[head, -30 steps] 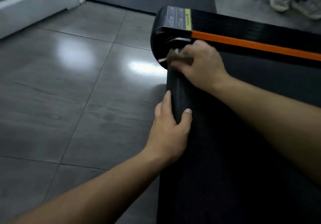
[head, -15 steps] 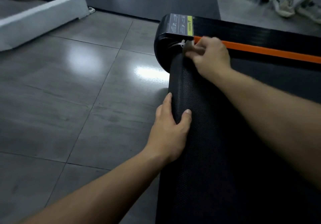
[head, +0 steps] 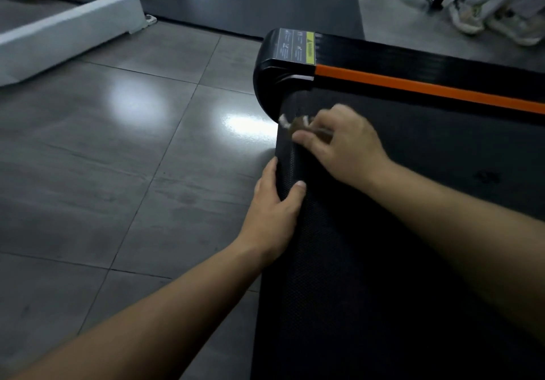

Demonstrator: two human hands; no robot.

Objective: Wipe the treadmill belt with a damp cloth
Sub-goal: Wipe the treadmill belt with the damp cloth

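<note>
- Head view: right hand (head: 342, 143) pinches a small brownish cloth (head: 298, 124) against the treadmill belt (head: 383, 261), just beside the black end cap (head: 277, 67).
- At the belt's rounded end, left hand (head: 274, 211) grips it, thumb on top.

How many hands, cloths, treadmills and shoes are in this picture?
hands: 2, the left hand and the right hand
cloth: 1
treadmill: 1
shoes: 2
total: 6
</note>
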